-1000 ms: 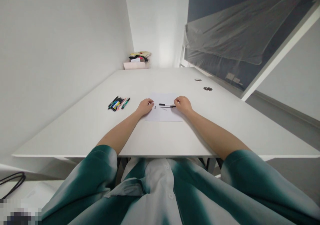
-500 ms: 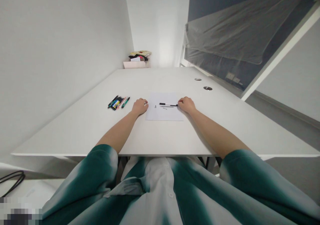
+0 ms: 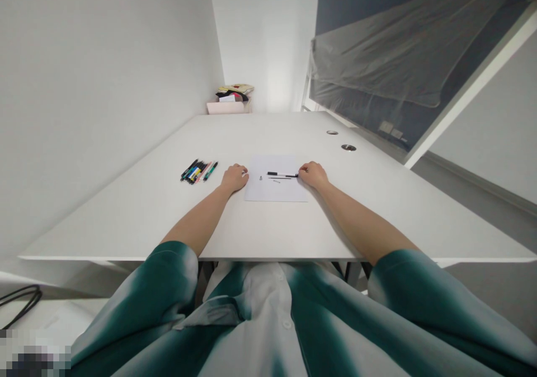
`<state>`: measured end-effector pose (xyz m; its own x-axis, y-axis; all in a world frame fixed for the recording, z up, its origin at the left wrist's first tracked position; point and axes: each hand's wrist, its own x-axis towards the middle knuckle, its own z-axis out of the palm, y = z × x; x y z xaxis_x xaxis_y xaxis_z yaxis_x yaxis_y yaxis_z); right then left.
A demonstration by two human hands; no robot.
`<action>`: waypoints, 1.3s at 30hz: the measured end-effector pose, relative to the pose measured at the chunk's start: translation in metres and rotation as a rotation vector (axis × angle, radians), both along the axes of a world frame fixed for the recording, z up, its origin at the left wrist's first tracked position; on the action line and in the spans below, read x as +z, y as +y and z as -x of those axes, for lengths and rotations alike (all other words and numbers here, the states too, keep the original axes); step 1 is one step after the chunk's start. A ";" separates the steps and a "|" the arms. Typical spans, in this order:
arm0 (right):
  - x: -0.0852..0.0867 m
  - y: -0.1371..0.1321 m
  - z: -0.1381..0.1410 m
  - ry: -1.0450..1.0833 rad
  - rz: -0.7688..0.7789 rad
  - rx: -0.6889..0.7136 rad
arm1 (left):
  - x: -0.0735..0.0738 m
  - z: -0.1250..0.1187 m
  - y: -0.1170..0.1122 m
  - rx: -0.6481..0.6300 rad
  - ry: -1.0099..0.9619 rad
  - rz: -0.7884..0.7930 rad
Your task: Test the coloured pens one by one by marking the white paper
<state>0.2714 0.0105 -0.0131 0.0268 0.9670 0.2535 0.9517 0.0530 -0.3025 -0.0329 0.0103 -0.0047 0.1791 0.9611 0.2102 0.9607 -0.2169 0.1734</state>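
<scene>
A white sheet of paper (image 3: 274, 191) lies on the white table (image 3: 268, 226) in front of me. On it are a thin black pen (image 3: 280, 174), a thin dark rod just below it, and two tiny parts (image 3: 260, 178). My left hand (image 3: 234, 178) rests on the table at the sheet's left edge with its fingers curled; what they hold, if anything, is hidden. My right hand (image 3: 312, 175) rests at the sheet's right edge, fingers closed at the pen's right end.
A row of several coloured pens (image 3: 199, 171) lies on the table left of my left hand. Two round cable holes (image 3: 348, 147) sit at the right rear. A pink box with clutter (image 3: 229, 107) stands at the far end. A black cable (image 3: 19, 304) lies on the floor, left.
Over the last second both hands slid outward from the middle of the sheet to its edges. The black pen shifted slightly right with my right hand. Both have held still since half a second ago.
</scene>
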 end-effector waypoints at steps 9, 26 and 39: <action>0.001 -0.001 0.001 -0.002 -0.016 0.000 | 0.000 0.001 0.000 -0.002 -0.023 -0.006; 0.016 -0.027 0.046 -0.207 -0.076 0.397 | 0.004 -0.052 -0.028 -0.484 0.024 -0.164; 0.015 -0.023 0.044 -0.192 -0.045 0.448 | 0.003 -0.049 -0.024 -0.477 0.019 -0.121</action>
<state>0.2273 -0.0126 0.0023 -0.4407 0.8608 0.2547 0.8708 0.4788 -0.1116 0.0161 -0.0134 -0.0013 0.5983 0.7401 0.3072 0.7522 -0.6508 0.1031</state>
